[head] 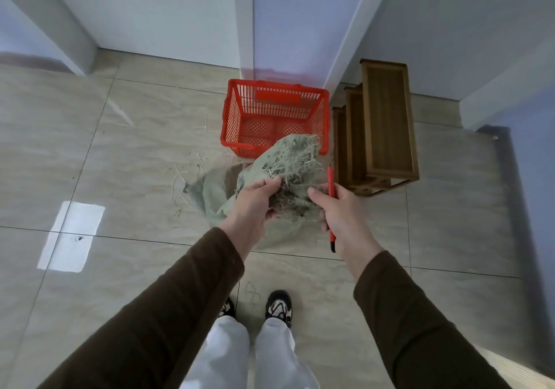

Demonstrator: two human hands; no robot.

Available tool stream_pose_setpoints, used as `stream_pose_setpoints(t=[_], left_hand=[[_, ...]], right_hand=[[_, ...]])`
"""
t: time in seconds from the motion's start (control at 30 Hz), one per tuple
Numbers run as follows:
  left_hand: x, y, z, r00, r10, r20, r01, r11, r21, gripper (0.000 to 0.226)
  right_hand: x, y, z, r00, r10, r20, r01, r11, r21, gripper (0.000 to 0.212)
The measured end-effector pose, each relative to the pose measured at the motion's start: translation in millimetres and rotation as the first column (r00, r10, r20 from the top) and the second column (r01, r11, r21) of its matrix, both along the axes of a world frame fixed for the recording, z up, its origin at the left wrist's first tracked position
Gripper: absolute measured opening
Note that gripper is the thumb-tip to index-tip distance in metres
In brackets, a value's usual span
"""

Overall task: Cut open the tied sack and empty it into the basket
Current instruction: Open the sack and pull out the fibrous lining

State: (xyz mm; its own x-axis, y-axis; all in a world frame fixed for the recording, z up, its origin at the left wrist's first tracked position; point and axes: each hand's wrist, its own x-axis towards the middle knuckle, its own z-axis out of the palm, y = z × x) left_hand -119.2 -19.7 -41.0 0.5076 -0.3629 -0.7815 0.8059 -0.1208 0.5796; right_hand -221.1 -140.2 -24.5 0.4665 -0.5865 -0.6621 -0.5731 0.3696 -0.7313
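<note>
A pale green woven sack [288, 163] with frayed, torn edges is held up between both hands, its top leaning over the near rim of the red plastic basket [231, 124]. My left hand [255, 199] grips the sack's left side. My right hand [339, 211] holds a slim red cutter [331, 184] upright against the palm while its fingers also pinch the sack's right side. The basket stands on the tiled floor in front of me and its bottom looks bare. Part of the sack trails on the floor to the left.
A wooden stepped stand [384, 127] sits right beside the basket. Loose straw-like fibres [186, 175] lie on the tiles left of the sack. White walls and a door frame close the space behind the basket. My shoes [279, 307] are below.
</note>
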Motion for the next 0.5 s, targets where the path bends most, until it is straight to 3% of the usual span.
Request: stream_pose_setpoints(t=[0.1, 0.23, 0.33, 0.4, 0.5], left_hand=[[0.6, 2.9, -5.4, 0.998, 0.055, 0.04, -0.055, 0.998, -0.005, 0.022], [-2.2, -0.6, -7.1, 0.999, 0.041, 0.017, -0.038, 0.989, -0.14, 0.029], [-4.0, 0.5, -2.1, 0.981, -0.169, 0.092, 0.189, 0.942, -0.278, 0.048], [-5.4, -0.2, -0.5, 0.959, -0.252, 0.132, 0.275, 0.939, -0.205, 0.058], [-6.0, -4.2, -5.2, 0.98, -0.159, 0.123, 0.178, 0.969, -0.171, 0.036]], right_hand=[[1.2, -4.4, -2.7, 0.996, -0.08, 0.05, 0.078, 0.997, 0.027, 0.009], [1.0, -5.0, -3.6, 0.996, -0.034, 0.077, 0.039, 0.997, -0.06, 0.009], [1.7, -4.6, 0.1, 0.986, 0.067, 0.151, -0.052, 0.993, -0.106, 0.008], [1.8, -5.5, 1.4, 0.98, 0.096, 0.177, -0.078, 0.991, -0.106, 0.012], [0.3, -7.8, -1.8, 0.99, 0.015, 0.142, -0.001, 0.995, -0.1, 0.013]])
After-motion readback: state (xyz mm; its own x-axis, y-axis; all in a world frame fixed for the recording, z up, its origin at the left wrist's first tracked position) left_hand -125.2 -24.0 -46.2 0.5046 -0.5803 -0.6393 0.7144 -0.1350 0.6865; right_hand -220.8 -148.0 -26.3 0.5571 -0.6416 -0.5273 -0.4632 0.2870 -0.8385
